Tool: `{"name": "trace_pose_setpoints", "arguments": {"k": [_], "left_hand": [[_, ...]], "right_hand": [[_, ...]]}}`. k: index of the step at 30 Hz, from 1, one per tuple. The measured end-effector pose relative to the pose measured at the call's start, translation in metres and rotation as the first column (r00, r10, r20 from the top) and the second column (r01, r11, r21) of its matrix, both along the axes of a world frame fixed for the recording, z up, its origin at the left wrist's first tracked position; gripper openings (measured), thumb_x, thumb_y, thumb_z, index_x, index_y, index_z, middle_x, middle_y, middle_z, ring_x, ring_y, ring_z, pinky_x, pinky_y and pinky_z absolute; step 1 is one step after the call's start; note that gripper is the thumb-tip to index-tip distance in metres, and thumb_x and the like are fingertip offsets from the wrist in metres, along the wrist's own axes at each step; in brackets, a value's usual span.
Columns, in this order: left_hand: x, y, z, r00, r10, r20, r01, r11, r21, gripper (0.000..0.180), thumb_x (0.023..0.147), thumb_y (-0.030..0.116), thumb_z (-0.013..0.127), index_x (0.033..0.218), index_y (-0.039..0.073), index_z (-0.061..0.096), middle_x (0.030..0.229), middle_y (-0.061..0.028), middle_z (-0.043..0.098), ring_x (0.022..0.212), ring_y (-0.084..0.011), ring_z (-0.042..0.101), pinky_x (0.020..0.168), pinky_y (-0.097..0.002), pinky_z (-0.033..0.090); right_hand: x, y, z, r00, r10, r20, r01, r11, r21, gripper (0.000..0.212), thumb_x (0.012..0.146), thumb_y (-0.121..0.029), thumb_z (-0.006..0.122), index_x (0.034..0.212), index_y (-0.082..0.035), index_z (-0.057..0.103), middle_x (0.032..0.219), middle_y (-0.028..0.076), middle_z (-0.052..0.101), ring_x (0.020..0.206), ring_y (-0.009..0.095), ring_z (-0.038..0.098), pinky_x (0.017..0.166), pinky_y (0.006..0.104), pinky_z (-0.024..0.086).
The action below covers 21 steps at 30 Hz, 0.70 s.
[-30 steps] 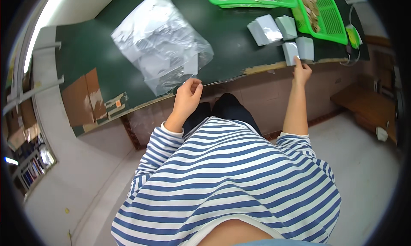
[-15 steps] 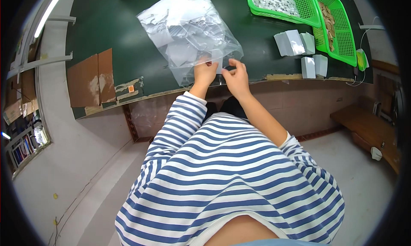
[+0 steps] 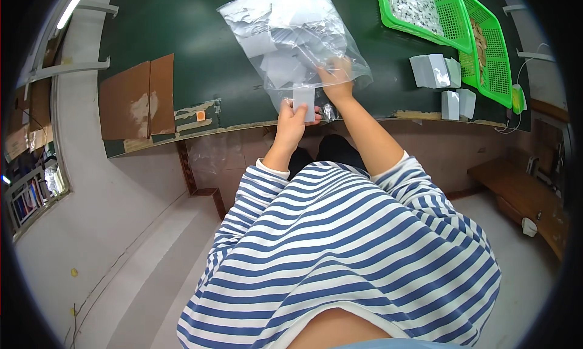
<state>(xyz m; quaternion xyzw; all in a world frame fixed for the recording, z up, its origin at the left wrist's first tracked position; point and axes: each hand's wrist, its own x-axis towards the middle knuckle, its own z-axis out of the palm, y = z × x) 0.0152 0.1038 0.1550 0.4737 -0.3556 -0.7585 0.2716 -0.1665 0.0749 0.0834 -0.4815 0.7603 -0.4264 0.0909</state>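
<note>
White card [image 3: 305, 97] sits in the left hand [image 3: 291, 122].

Glossy, crinkled film on the large clear plastic bag [image 3: 347, 50]; smooth, paper-like face on the white rectangular card [image 3: 304, 101]. Faint sheen across the dark green bench [image 3: 197, 51], rough along the edge. Matt, scuffed finish on the flat brown cardboard [image 3: 126, 100].

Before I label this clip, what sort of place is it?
Probably a small packing workroom: a worn green-topped worktable bears green perforated plastic baskets of small items, stacks of pale cards and a clear plastic bag of pale flat pieces.
</note>
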Motion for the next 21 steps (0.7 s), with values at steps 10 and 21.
{"name": "trace_pose_setpoints", "arguments": {"k": [10, 21], "left_hand": [[-0.015, 0.019, 0.016, 0.981, 0.086, -0.171, -0.063, 0.988, 0.138, 0.022, 0.095, 0.008, 0.049, 0.113, -0.004, 0.052, 0.098, -0.0169, 0.063, 0.083, -0.0262, 0.069, 0.077, -0.0407, 0.063], [-0.030, 0.031, 0.026, 0.929, 0.060, -0.365, 0.067, 0.943, 0.326, 0.038, 0.092, 0.007, 0.046, 0.125, -0.009, 0.054, 0.103, -0.0188, 0.066, 0.094, -0.0311, 0.069, 0.091, -0.0485, 0.059]], "right_hand": [[-0.028, 0.094, 0.073, 0.033, -0.178, 0.984, -0.189, 0.965, 0.180, 0.017, 0.089, -0.012, 0.081, 0.094, -0.008, 0.065, 0.082, -0.002, 0.065, 0.065, 0.006, 0.058, 0.061, 0.0232, 0.047], [-0.042, 0.140, 0.115, 0.192, -0.082, 0.978, -0.147, 0.983, 0.111, 0.018, 0.092, -0.012, 0.079, 0.101, -0.006, 0.064, 0.084, 0.000, 0.066, 0.066, 0.005, 0.058, 0.061, 0.0205, 0.048]]}}
